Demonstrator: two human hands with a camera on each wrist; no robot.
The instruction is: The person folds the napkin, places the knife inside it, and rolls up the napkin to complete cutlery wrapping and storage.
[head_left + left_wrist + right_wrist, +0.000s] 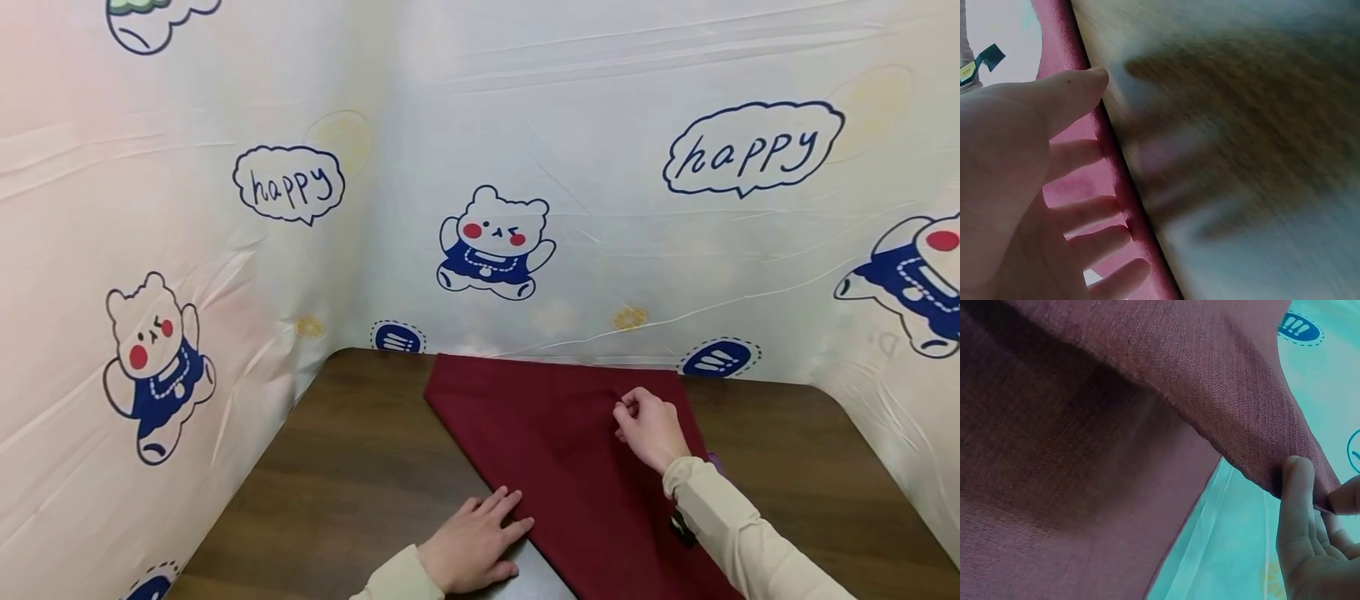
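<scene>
A dark red cloth (525, 433) lies over the middle of the table, its left edge running diagonally toward the front. My right hand (651, 429) pinches a pointed corner of it between thumb and fingers. In the right wrist view, that lifted corner (1272, 437) is stretched taut above another layer of the cloth. With fingers spread and fairly straight, my left hand (480, 537) rests by the cloth's left edge. The left wrist view shows its fingertips touching the folded edge (1124, 175).
The brown wooden table (360, 450) extends on both sides of the cloth. A pale curtain (600, 83) printed with bears and "happy" bubbles encloses it behind and at the sides. A small purple thing (715, 461) shows beside my right forearm, mostly hidden.
</scene>
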